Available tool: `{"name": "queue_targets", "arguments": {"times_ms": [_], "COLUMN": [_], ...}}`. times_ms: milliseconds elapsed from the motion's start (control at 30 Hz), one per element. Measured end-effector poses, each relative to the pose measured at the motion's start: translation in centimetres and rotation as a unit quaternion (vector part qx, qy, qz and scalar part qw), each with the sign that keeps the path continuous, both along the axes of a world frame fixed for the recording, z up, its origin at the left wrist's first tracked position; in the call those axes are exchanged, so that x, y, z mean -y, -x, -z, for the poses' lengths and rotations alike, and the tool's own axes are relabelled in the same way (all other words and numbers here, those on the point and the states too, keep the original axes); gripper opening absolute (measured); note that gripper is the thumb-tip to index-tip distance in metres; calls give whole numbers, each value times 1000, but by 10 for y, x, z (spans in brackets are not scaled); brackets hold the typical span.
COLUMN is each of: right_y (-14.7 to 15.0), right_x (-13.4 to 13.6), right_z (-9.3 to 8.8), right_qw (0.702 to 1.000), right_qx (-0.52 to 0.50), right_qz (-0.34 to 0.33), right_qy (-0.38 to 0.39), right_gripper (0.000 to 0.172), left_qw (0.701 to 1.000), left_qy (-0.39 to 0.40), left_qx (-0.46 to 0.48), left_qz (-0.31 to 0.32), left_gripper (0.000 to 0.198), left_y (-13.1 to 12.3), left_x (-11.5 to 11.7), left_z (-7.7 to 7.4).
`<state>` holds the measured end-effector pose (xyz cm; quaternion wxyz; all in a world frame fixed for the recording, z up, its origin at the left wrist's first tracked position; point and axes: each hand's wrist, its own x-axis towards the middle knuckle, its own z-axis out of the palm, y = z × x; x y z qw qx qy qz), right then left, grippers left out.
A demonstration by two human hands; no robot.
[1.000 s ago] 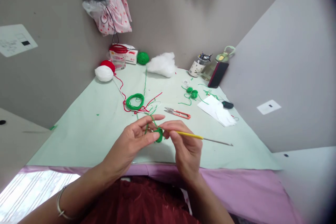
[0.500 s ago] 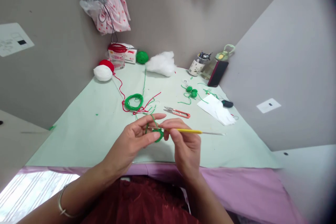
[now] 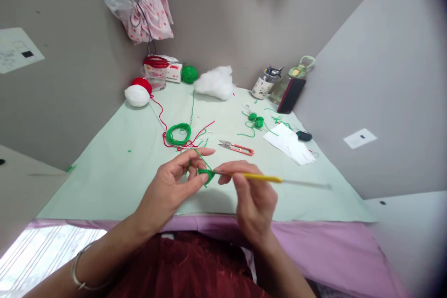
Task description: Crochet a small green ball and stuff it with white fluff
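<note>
My left hand (image 3: 171, 181) pinches a small green crocheted piece (image 3: 206, 175) between thumb and fingers. A strand of green yarn (image 3: 202, 157) runs from that piece up over the raised forefinger. In my right hand (image 3: 256, 195) is a crochet hook (image 3: 261, 177) with a yellow grip, held like a pencil. Its near tip touches the right edge of the green piece; the far end is blurred and points right. Just beyond the hands lies a loose coil of green yarn (image 3: 178, 134) with red strands (image 3: 195, 143) beside it. Orange thread snips (image 3: 237, 147) rest behind my right hand.
At the back stand white and red yarn balls (image 3: 137, 95), a green ball (image 3: 189, 74), white stuffing (image 3: 215, 84), a pen cup (image 3: 263, 84), a bottle (image 3: 296, 73) and a phone (image 3: 292, 95). Small green crocheted balls (image 3: 256, 120) and white paper (image 3: 289, 143) lie at right.
My right hand has moved right and slightly down, drawing the hook back from across the green piece to its right edge. My left hand has shifted slightly left and tilted the piece.
</note>
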<state>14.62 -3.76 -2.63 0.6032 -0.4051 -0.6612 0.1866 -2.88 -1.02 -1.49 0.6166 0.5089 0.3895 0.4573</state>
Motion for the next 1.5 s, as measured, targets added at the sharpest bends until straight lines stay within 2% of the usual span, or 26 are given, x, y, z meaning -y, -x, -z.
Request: {"name": "queue_targets", "arguments": {"times_ms": [100, 167, 200, 267, 367, 433, 533, 667, 833, 933, 1000, 1100, 1200, 1267, 1367, 1433, 1500], "right_y": [1, 1, 1, 0, 1, 2, 5, 6, 2, -1, -1, 3, 7, 9, 6, 3, 0], "right_x": [4, 5, 4, 2, -3, -6, -7, -1, 2, -3, -6, -9, -6, -2, 2, 1, -1], "right_z": [8, 12, 13, 11, 4, 0, -2, -1, -2, -1, -1, -1, 3, 8, 15, 15, 12], "right_qw": [975, 961, 966, 989, 995, 988, 990, 993, 992, 976, 971, 983, 995, 999, 980, 986, 998], "right_qx": [181, 210, 184, 75, -102, -139, -112, -102, -126, -198, -207, -149, -85, -8, 131, 109, -12], "right_qz": [52, 78, 81, 61, -6, -44, -66, -38, -15, -62, -96, -89, -39, 14, 70, 60, 29], "right_qy": [-119, -160, -160, -114, -1, 42, 52, 45, 30, 60, 73, 60, 27, -36, -133, -115, -51], "right_gripper": [30, 35, 36, 32, 24, 21, 17, 19, 21, 22, 20, 17, 22, 29, 41, 40, 31], "left_qw": [998, 984, 974, 963, 971, 981, 992, 995, 996, 993, 991, 990, 992, 989, 974, 961, 961], "left_qy": [44, 127, 163, 197, 168, 133, 88, 60, 58, 68, 70, 74, 69, 77, 151, 201, 207], "left_qx": [50, 115, 141, 167, 158, 127, 85, 68, 63, 89, 104, 105, 104, 125, 165, 178, 176], "left_qz": [6, 51, 69, 79, 60, 53, 40, 28, 6, 19, 47, 62, 20, 7, 40, 61, 51], "left_gripper": [44, 50, 50, 45, 43, 43, 42, 50, 46, 42, 41, 40, 45, 47, 46, 42, 39], "left_y": [-4, -5, -5, -3, 0, 0, -3, -4, 0, 0, 0, -3, -7, -9, -9, -7, -5], "left_x": [2, 2, 1, -2, -4, -3, -1, 0, -1, -1, 0, 1, 1, 0, -2, -5, -6], "left_z": [2, 1, 0, -2, -5, -4, 1, 7, 3, 0, 0, 2, 5, 6, 6, 5, 4]}}
